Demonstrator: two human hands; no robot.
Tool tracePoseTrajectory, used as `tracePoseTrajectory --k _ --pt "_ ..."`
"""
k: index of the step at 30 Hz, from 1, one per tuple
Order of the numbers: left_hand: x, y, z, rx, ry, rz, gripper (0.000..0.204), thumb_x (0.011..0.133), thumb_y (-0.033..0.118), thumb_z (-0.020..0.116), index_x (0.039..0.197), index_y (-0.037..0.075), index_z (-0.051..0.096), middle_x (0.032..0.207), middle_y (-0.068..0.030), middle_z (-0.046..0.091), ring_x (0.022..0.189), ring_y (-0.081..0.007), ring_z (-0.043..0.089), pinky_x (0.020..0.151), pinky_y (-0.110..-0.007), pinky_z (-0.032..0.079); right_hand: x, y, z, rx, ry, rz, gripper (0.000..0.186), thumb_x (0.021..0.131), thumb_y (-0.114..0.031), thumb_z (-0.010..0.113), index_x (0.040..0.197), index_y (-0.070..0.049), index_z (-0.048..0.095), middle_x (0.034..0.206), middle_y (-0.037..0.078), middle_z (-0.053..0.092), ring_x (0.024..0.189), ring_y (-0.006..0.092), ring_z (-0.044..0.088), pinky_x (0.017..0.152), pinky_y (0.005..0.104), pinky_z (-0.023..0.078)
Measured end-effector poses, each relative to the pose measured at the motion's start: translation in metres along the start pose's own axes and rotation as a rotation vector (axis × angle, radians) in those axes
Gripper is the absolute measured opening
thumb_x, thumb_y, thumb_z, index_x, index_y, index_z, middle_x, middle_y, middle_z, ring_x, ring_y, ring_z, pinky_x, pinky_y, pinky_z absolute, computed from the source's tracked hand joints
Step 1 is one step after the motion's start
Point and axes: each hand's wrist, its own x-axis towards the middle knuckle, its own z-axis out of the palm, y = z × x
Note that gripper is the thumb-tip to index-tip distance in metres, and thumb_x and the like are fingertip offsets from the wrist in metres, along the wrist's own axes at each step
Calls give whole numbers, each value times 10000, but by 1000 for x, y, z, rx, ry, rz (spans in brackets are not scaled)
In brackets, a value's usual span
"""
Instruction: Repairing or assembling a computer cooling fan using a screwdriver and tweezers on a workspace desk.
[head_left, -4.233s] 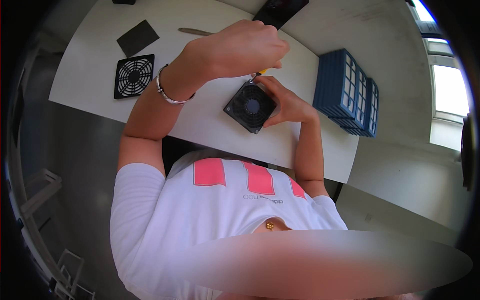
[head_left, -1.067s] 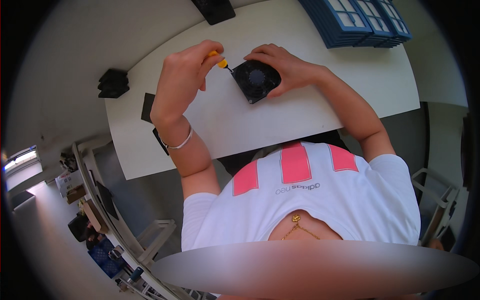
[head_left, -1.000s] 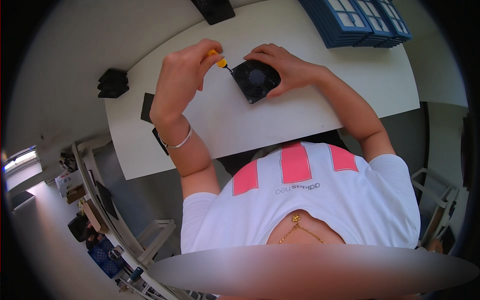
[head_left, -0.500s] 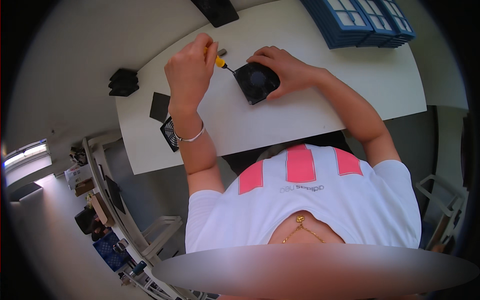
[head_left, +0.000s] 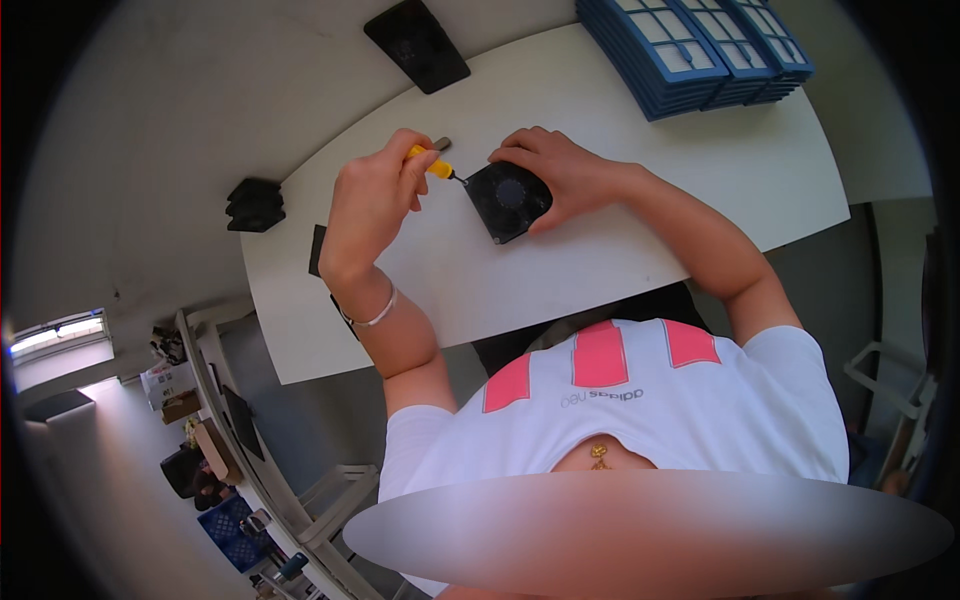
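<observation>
A square black cooling fan (head_left: 505, 207) lies on the white table, its round hub facing up. My right hand (head_left: 565, 180) grips it from the right side, thumb and fingers around its edges. In my left hand (head_left: 385, 190) is a screwdriver (head_left: 436, 164) with a yellow handle, held at a slant. Its dark shaft reaches the fan's upper left corner, where the tip appears to touch; any screw there is too small to make out. A small grey block (head_left: 442, 145) sits just behind the yellow handle.
Stacked blue frames with white panels (head_left: 690, 60) stand at the far right of the table (head_left: 620, 270). A flat black panel (head_left: 417, 46) is beyond the far edge, black parts (head_left: 255, 204) at the left edge. My left forearm partly covers a dark sheet (head_left: 317, 250).
The view has shifted, so the table sits lower in the picture. My left wrist has turned and the screwdriver leans flatter, its tip still at the fan's corner. My right hand keeps its grip.
</observation>
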Motion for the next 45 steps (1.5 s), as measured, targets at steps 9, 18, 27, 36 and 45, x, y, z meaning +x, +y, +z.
tracePoseTrajectory --k 9,18,27,36,45 --pt "12 -7 3 257 115 -16 308 997 384 598 952 91 686 522 1 602 432 -120 574 462 -257 431 1 0 5 0 27 -21 922 612 -376 869 1397 -88 479 1344 163 482 1244 342 467 1051 435 390" --pt "16 -32 3 296 290 52 248 1009 255 596 1082 45 705 821 -103 720 760 -180 710 652 -279 518 3 -2 11 -13 42 -29 914 604 -385 873 1389 -113 492 1351 149 481 1250 356 463 1062 450 384" --pt "12 -30 9 -58 184 392 309 1048 147 497 1327 57 594 1040 -114 732 948 -232 711 853 -320 556 2 -4 10 -38 63 8 948 610 -412 875 1412 -103 474 1378 157 465 1288 360 443 1103 454 366" --pt "27 -38 10 -15 159 355 257 1012 217 590 1152 23 683 914 -105 740 884 -210 734 810 -295 571 5 -7 9 -29 63 3 933 614 -396 879 1403 -88 488 1360 161 477 1280 355 456 1095 432 395" --pt "11 -26 64 -148 535 435 309 1032 263 568 1224 35 653 1061 -100 735 971 -200 736 822 -268 566 1 -9 11 -29 64 18 911 616 -389 878 1390 -94 501 1338 150 485 1265 355 464 1088 426 400"
